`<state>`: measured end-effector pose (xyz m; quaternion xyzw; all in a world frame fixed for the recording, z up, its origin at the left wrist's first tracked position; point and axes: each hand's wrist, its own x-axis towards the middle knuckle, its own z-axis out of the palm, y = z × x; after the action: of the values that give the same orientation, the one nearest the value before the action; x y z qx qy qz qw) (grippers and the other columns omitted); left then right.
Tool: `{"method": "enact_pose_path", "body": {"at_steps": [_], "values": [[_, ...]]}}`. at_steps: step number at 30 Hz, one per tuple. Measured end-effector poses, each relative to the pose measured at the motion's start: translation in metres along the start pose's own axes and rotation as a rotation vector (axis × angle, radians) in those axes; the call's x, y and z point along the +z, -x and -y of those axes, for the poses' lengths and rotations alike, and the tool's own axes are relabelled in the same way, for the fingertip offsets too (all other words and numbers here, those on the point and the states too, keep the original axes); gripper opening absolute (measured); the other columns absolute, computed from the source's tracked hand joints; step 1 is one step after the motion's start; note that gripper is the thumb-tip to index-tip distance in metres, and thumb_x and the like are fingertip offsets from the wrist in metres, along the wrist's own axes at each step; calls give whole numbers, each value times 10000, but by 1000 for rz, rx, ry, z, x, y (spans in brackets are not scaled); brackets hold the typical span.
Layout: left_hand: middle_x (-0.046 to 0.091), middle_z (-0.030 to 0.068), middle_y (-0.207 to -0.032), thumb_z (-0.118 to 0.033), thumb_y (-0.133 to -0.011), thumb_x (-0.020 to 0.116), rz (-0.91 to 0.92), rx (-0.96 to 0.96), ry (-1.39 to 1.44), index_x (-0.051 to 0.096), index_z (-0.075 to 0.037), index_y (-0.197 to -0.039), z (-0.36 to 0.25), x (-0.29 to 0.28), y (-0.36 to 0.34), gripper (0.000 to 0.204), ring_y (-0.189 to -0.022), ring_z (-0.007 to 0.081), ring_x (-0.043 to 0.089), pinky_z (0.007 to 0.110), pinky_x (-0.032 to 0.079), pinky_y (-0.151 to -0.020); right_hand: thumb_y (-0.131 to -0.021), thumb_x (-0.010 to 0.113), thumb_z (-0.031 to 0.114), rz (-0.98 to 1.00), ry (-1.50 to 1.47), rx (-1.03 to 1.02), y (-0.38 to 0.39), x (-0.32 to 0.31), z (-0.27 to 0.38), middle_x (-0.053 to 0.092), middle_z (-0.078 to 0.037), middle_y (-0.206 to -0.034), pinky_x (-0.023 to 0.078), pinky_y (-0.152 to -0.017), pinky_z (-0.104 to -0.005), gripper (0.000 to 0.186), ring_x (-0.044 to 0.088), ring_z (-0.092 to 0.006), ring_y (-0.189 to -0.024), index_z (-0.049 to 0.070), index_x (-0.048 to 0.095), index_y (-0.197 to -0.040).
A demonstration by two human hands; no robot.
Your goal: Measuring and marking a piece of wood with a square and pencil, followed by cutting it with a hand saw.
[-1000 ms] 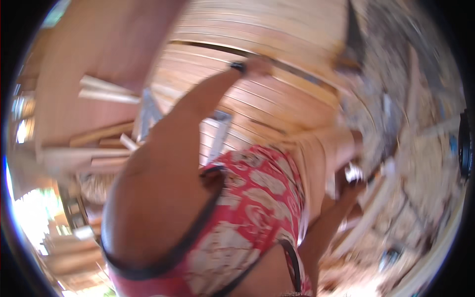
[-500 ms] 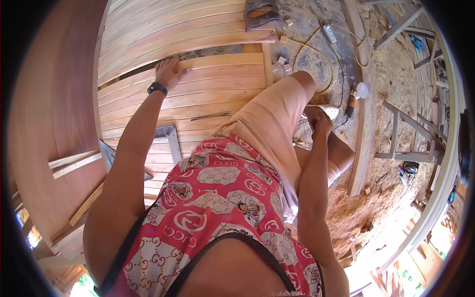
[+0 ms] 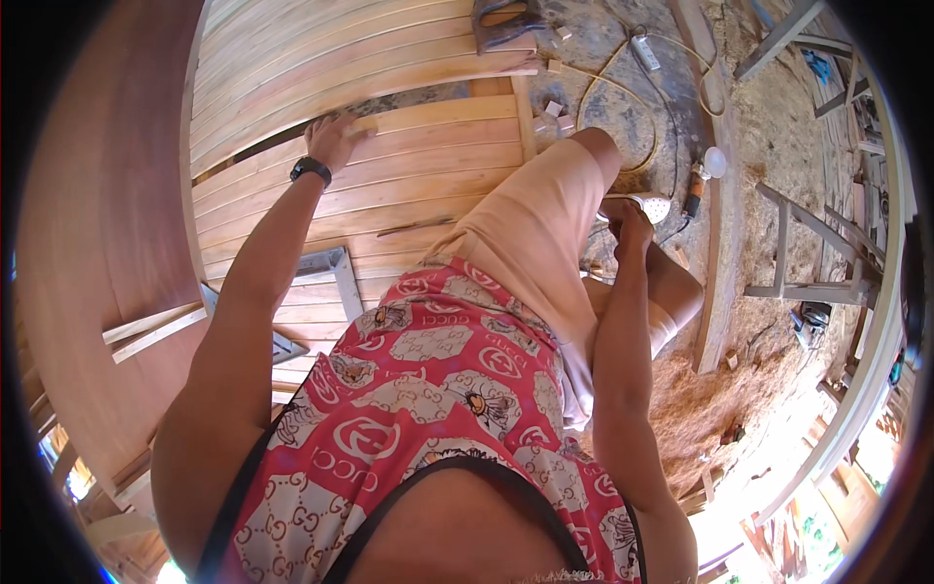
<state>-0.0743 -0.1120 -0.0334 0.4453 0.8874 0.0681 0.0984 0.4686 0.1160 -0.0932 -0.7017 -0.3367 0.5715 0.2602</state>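
Pressing flat on the plank (image 3: pixel 428 131), left hand (image 3: pixel 336 139) is lying open, gripping nothing; right hand (image 3: pixel 630 222) is hanging near the knee, grip unclear. Best keeping the palm weight steady.

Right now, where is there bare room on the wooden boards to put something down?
The boards are bare between the left hand and the grey metal frame, and also above the hand toward the dark tool. It is crowded on the ground by the right hand: cables, wood blocks, sawdust.
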Motion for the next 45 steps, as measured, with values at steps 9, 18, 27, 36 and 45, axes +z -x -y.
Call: {"method": "enact_pose_path", "body": {"at_steps": [9, 18, 27, 36, 45], "values": [[607, 204, -1377, -754, -871, 583, 185, 2, -33, 627, -222, -1392, -7, -19, 0, 746, -1377, 394, 468, 582, 274, -1156, -946, 642, 220, 11, 35, 37, 10, 3, -2, 672, -66, -804, 503, -529, -303, 242, 611, -187, -604, 35, 709, -1087], [688, 192, -1225, -679, -926, 506, -19, 76, -71, 706, -57, -1183, -6, -1, 2, 702, -1254, 349, 571, 552, 355, -1089, -921, 672, 157, 107, 1384, -752, -1, -33, -16, 743, -145, -1016, 580, -745, -414, 143, 712, -296, -885, 53, 715, -1009], [752, 155, -1048, -637, -1008, 372, 138, -88, 24, 790, -54, -1056, -18, -32, 2, 718, -1130, 304, 650, 464, 375, -1038, -993, 687, 205, -76, 327, -994, 73, 81, 151, 744, -186, -1102, 605, -742, -339, 344, 731, -268, -894, -29, 692, -1245], [739, 105, -1060, -492, -938, 593, 108, -21, 93, 785, -49, -964, -9, -37, 9, 483, -1089, 278, 637, 438, 409, -1024, -889, 733, 142, 770, 1068, -1311, 134, 275, 121, 521, -263, -1476, 361, -1178, -458, 638, 473, -396, -1395, -20, 500, -1460], [666, 154, -765, -219, -784, 650, -586, -227, 343, 689, -81, -696, 169, -44, 28, 168, -800, 353, 649, 480, 522, -779, -855, 741, 181, 845, 1358, -1356, 190, 324, 96, 438, -287, -1537, 310, -1215, -501, 783, 395, -454, -1440, -48, 394, -1519]]}}
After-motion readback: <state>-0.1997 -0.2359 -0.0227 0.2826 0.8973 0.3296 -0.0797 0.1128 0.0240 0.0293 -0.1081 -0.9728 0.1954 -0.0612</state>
